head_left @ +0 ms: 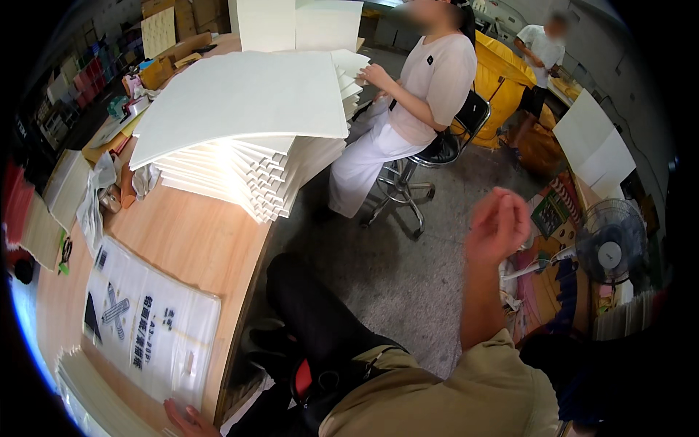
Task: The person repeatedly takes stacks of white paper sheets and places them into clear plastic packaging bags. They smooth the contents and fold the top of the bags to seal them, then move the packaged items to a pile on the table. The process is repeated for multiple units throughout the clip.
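Observation:
My left hand (188,420) is at the lower left, its fingers stretched out against the near edge of a flat stack of clear plastic bags (178,313). These bags carry dark print and a pencil drawing, and have a handle slot near one edge. My right hand (499,226) is raised over the floor on the right, away from the table. Its fingers are curled together, slightly blurred, and nothing shows in them. Beyond the bags, a tall pile of white paper sheets (247,95) stands on the table, layered in staggered bundles.
The wooden table (196,226) runs along my left. More white paper (95,397) lies at its near corner; scissors (65,251) lie farther left. A co-worker (437,80) sits on a stool (408,171) beside the pile. On the right stand a fan (610,244) and cardboard boxes (546,291).

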